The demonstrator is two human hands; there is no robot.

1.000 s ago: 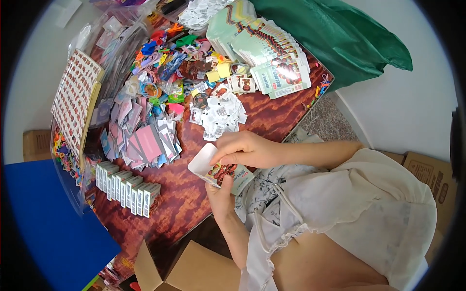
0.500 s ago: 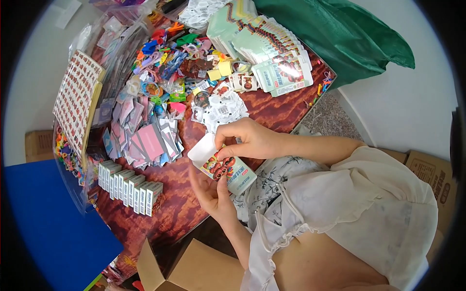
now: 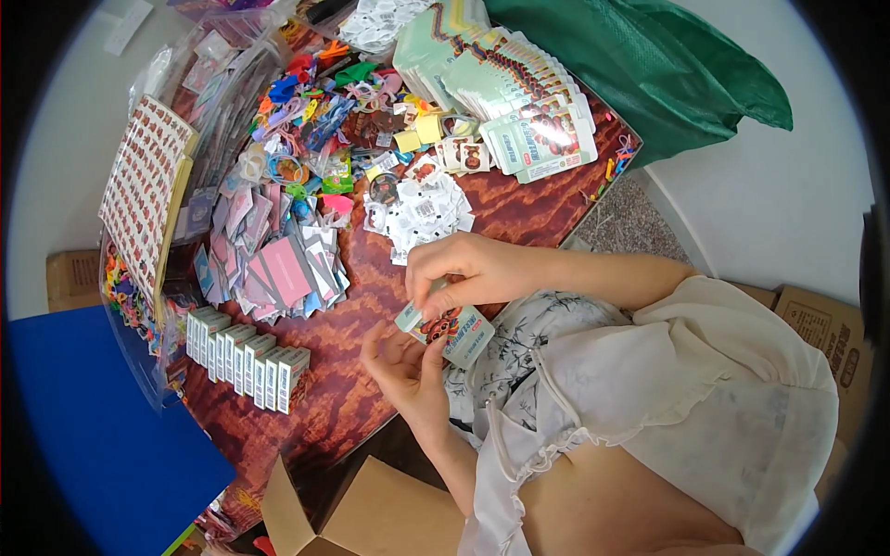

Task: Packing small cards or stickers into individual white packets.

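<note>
A small pale green printed carton (image 3: 468, 341) is between my two hands, above the table's near edge. My left hand (image 3: 408, 371) grips its near left side, thumb on the printed face and the other fingers behind it. My right hand (image 3: 454, 273) is closed at the carton's upper left end, thumb and fingers pinching around the flap there. The inside of the carton is hidden. Just beyond my right hand lies a heap of small white printed packets (image 3: 426, 218). To the left stands a row of finished-looking small cartons (image 3: 246, 357), side by side.
Flat unfolded cartons (image 3: 519, 83) are fanned out at the back right, near a green bag (image 3: 667, 83). Pink and grey cards (image 3: 283, 269) and colourful trinkets (image 3: 315, 120) cover the left middle. A sheet of stickers (image 3: 146, 181) leans at the left. An open cardboard box (image 3: 389, 510) sits below.
The white flap that stood out from the carton's upper left end is now folded over. My right hand has stayed at that end, and the left hand keeps its grip.
</note>
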